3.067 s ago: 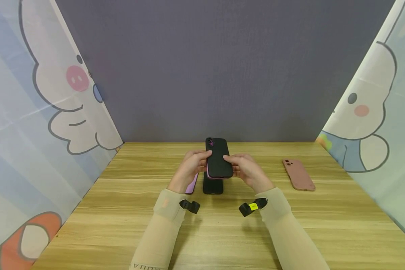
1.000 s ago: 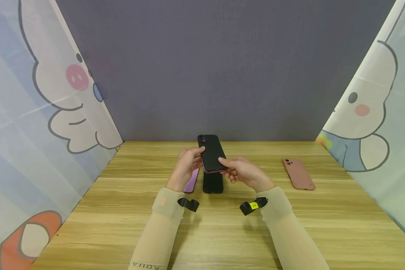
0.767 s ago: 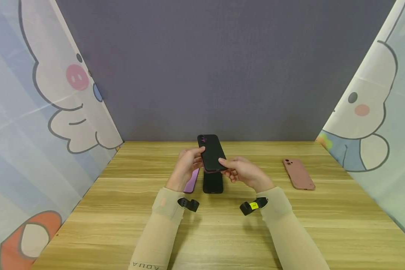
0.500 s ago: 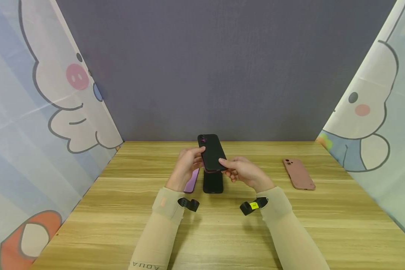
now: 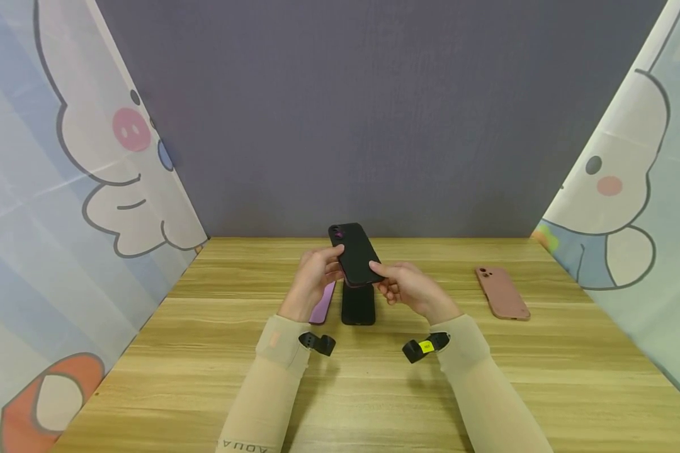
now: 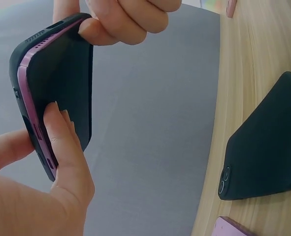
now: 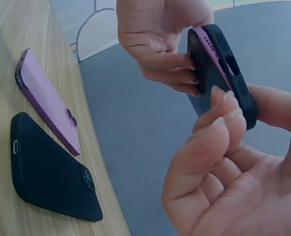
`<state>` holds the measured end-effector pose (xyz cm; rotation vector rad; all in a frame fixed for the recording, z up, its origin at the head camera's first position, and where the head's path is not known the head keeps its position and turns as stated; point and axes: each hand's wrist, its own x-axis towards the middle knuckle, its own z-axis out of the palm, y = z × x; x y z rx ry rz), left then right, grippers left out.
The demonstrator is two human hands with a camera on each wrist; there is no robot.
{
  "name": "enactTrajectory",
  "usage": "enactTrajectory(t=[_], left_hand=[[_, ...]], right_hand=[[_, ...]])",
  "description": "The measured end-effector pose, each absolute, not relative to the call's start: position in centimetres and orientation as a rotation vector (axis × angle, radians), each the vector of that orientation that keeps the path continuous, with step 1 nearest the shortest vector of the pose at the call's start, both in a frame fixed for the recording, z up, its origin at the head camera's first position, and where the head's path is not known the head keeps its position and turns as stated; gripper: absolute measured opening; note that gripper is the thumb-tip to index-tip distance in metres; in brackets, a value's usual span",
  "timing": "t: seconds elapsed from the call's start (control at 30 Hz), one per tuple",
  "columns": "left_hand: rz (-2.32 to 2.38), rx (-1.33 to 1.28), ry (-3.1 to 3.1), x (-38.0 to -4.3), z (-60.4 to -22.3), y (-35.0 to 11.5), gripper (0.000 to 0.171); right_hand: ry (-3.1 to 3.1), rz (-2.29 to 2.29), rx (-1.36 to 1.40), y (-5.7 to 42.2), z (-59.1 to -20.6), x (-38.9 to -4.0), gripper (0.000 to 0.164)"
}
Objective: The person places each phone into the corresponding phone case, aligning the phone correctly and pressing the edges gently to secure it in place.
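Observation:
Both hands hold up a purple-edged phone point(image 6: 66, 73) with a black phone case point(image 5: 358, 255) over its back, above the table. Its dark screen faces down toward the wrist cameras. Along one side and the bottom end, the purple frame stands out from the case, so it sits unevenly there. My left hand point(image 5: 313, 280) grips the left long edge, thumb on the case and fingertips on the screen side. At the bottom right corner, my right hand point(image 5: 412, 288) pinches phone and case between thumb and fingers. In the right wrist view, the case's port opening point(image 7: 232, 65) shows.
Under the held phone, a black phone or case point(image 5: 358, 308) lies on the wooden table point(image 5: 368, 396), beside a purple phone point(image 5: 322, 307). A pink phone or case point(image 5: 503, 294) lies farther right. A grey panel point(image 5: 362, 119) rises behind, with printed curtains point(image 5: 113, 189) at the sides.
Since three seconds ago, the held phone and case have moved left and slightly away and turned at an angle. The right hand has shifted to their lower corner. Little has moved in the last second.

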<state>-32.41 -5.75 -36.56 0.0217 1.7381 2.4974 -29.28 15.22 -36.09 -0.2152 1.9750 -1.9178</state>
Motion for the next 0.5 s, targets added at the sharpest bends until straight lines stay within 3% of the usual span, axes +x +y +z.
enactTrajectory(t=[0.5], left_hand=[[2.526,0.065,1.69,-32.36,-36.68,-5.6,0.011]], right_hand=[[1.884,-1.989,-0.27,15.45,-36.38,-29.37,0.037]])
